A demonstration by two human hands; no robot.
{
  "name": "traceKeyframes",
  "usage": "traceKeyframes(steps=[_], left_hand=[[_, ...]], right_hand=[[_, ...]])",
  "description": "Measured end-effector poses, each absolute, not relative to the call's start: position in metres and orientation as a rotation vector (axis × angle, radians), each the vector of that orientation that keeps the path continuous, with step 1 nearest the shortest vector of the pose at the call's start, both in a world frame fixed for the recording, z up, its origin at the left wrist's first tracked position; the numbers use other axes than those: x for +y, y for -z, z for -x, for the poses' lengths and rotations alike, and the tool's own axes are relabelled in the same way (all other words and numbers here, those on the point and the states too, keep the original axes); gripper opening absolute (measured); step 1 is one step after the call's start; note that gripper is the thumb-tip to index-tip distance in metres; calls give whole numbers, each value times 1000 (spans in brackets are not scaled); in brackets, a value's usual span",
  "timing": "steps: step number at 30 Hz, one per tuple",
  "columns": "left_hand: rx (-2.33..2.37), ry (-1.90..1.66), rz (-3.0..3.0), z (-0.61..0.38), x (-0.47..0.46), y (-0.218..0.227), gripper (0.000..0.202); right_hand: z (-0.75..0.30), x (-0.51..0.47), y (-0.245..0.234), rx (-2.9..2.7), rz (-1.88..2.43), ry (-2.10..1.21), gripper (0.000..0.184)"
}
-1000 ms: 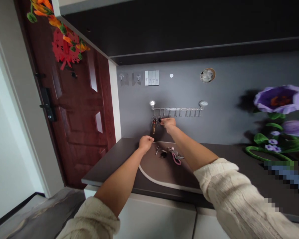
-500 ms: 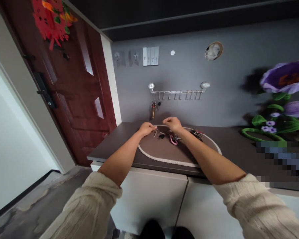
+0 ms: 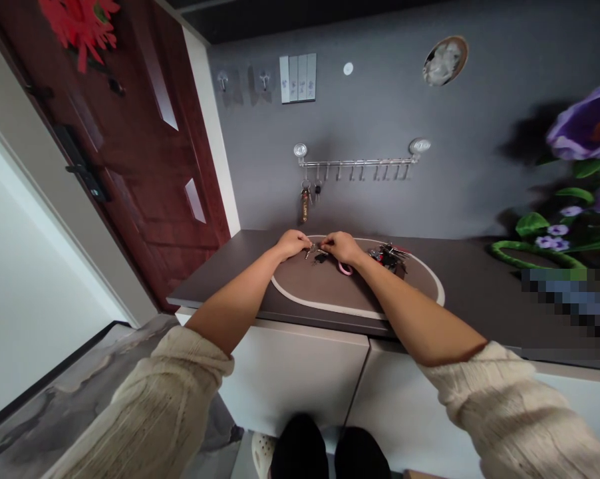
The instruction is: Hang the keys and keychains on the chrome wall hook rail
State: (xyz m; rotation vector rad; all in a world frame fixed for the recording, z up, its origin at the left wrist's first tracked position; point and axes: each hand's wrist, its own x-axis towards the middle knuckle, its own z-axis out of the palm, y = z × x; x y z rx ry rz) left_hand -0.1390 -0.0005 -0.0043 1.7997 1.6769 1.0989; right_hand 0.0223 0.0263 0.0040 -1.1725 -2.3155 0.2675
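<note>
From the head view, we look down on a dark counter (image 3: 472, 283) carrying an oval brown mat (image 3: 324, 293) with a pale rim. Our left hand (image 3: 293, 244) is at the mat's back left edge, fingertips brought together at a small bunch of silver keys (image 3: 310, 251); we cannot tell whether they are clamped on it. Our right hand (image 3: 340, 247) comes down just beside it, over the mat near its back edge, thumb and fingers close together next to a black fob (image 3: 321, 258) — what they grip, if anything, is too small for us to tell.

Under the right wrist we see a pink loop (image 3: 345, 269), and towards the mat's right end lies a heap of keys (image 3: 390, 256), dark with some red. Beyond the counter's back edge, a clear hook rail (image 3: 360, 163) runs along the wall. On its leftmost hooks hang a brown key tag (image 3: 304, 205) and a black-headed key (image 3: 317, 191) — side by side. Purple flowers (image 3: 587, 126) stand towards the counter's right end.
</note>
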Motion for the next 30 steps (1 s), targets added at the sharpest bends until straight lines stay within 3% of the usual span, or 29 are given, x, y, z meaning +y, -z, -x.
traceKeyframes(steps=[15, 30], left_hand=[[1393, -1246, -1502, 136, -4, -5, 5], [1083, -1393, -1202, 135, -7, -12, 3]], right_hand=[[-23, 25, -7, -2440, 1189, -146, 19], [-23, 23, -9, -2171, 1067, -341, 16]])
